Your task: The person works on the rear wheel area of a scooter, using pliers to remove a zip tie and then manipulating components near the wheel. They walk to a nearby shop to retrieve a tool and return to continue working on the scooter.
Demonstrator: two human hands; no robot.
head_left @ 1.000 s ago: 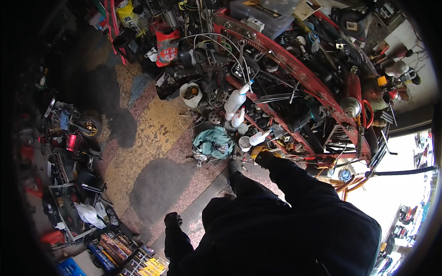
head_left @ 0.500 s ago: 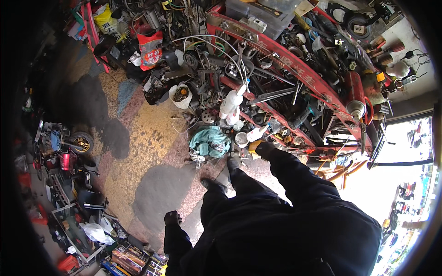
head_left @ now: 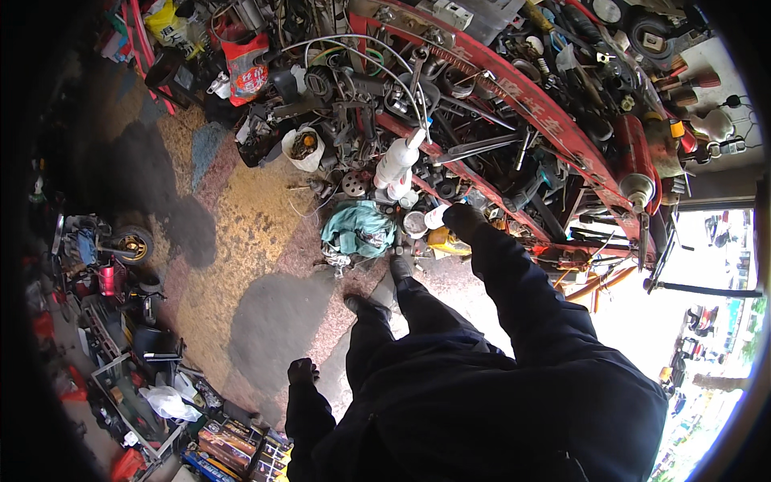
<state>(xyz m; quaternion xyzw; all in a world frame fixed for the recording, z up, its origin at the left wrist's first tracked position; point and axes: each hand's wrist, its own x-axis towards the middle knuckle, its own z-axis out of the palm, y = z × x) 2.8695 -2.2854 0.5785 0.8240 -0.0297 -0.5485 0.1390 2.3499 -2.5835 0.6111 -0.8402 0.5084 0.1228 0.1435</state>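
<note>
My right hand is stretched forward over the near end of a white bottle and covers its nozzle. The fingers are dark and partly hidden, so their grip does not show. Just below the hand lies a yellow object whose kind I cannot make out. A small pale cup stands left of the bottle, and a taller white spray bottle is farther off. To its lower left a teal cloth lies bunched up. Out to my left side, my left hand hangs with fingers curled, apparently around nothing.
A red metal rack packed with tools runs along the far right. Near it stand a white bucket and a red canister. A small wheeled vehicle is at left. Boxes sit at lower left.
My right hand has moved forward from the yellow object onto the nozzle end of the white bottle. The whole view has shifted slightly; my left hand stays curled at my side.
</note>
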